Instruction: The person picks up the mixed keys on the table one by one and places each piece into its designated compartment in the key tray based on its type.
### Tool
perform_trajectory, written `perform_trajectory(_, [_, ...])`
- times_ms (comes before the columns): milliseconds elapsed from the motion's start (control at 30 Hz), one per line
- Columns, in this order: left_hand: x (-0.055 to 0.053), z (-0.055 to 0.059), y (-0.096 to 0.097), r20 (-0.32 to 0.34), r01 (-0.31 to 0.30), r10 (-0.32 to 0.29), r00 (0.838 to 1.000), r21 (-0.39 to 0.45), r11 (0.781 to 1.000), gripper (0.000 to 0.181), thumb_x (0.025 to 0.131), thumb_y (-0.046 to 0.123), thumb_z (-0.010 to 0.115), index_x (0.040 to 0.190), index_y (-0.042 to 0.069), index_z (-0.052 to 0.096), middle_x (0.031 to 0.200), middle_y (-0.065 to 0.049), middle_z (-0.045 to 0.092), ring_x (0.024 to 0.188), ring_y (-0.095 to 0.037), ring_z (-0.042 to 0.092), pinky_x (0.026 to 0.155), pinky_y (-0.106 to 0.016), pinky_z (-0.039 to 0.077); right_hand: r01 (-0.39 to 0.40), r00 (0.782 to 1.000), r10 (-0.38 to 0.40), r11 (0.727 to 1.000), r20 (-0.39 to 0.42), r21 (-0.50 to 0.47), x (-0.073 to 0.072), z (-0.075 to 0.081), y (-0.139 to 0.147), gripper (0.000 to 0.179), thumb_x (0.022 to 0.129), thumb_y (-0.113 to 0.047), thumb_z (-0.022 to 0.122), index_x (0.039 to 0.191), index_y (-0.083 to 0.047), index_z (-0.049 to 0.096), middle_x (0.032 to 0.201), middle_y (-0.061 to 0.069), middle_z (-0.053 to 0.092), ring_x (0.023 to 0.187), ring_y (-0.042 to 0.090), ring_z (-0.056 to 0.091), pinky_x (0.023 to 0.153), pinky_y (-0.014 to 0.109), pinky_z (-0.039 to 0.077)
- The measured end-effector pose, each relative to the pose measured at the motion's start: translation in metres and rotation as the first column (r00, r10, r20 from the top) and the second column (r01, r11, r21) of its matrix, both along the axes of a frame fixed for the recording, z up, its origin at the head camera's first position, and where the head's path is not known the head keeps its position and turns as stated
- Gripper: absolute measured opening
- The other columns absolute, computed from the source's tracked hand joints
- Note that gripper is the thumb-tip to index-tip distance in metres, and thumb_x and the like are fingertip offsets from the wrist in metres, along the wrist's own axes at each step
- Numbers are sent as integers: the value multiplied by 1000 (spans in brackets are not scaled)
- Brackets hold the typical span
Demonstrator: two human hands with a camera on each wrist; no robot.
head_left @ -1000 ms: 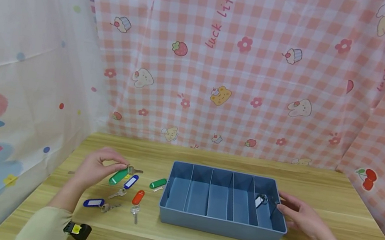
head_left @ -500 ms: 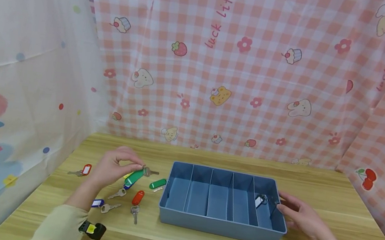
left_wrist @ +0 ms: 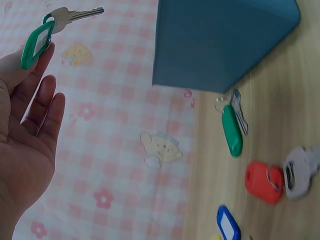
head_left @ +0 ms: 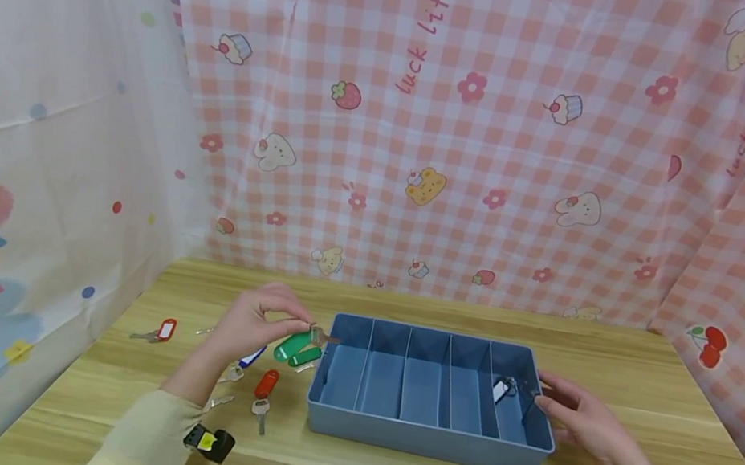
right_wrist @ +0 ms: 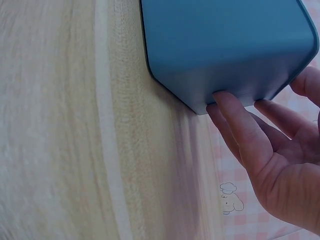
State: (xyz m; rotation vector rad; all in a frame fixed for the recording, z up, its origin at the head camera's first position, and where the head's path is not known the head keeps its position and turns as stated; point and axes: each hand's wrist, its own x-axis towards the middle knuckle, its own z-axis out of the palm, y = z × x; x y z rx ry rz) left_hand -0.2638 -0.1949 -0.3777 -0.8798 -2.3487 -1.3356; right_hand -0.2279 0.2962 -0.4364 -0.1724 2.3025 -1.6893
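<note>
In the head view my left hand [head_left: 259, 322] pinches a green key tag [head_left: 293, 345] by its ring end, between thumb and fingertips. Its key [head_left: 324, 337] points right, over the left rim of a blue-grey divided box [head_left: 427, 440]. The left wrist view shows this green tag [left_wrist: 38, 44] raised clear of the table, the other fingers loosely bent. My right hand [head_left: 584, 419] holds the box's right end, its thumb at the rim. In the right wrist view its fingers [right_wrist: 235, 115] rest against the outer end wall.
Left of the box lie another green-tagged key [head_left: 305, 357], a red-tagged key [head_left: 266, 384] and a blue tag [head_left: 252, 357]. A second red tag [head_left: 167, 329] lies farther left. The box's rightmost compartment holds a key with a black-and-white tag [head_left: 501, 389]. Patterned curtains [head_left: 460, 141] stand behind the table.
My left hand has carried the green-tagged key rightward to the box's left edge, uncovering the far-left red tag and covering part of the blue-tagged keys. My right hand has stayed at the box.
</note>
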Motion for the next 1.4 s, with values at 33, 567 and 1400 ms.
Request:
perform_trajectory(33, [0, 1, 3, 0, 6, -6, 1000, -1, 1000, 8, 83, 4, 79, 89, 9, 80, 89, 1, 73, 93, -14, 59, 85, -34, 49, 3, 1000, -3, 1000, 4, -2, 0, 0, 0, 66, 103, -16, 55, 150, 13, 20, 147, 41, 26, 118, 30, 55, 86, 42, 55])
perform_trajectory(567, [-6, 13, 48, -7, 160, -160, 987, 24, 987, 7, 85, 7, 78, 91, 11, 80, 88, 0, 74, 90, -17, 59, 80, -38, 47, 12, 1000, -12, 1000, 19, 1, 1, 2, -1, 66, 103, -17, 55, 151, 12, 20, 148, 40, 26, 121, 31, 53, 87, 41, 55])
perform_trajectory(1400, [-17, 15, 117, -60, 271, -275, 960, -72, 960, 8, 88, 12, 77, 95, 11, 81, 91, 5, 74, 90, -9, 61, 99, -37, 40, 11, 1000, -11, 1000, 15, -26, 1, 1, -2, 67, 103, -16, 55, 151, 12, 20, 148, 41, 26, 125, 37, 50, 87, 43, 54])
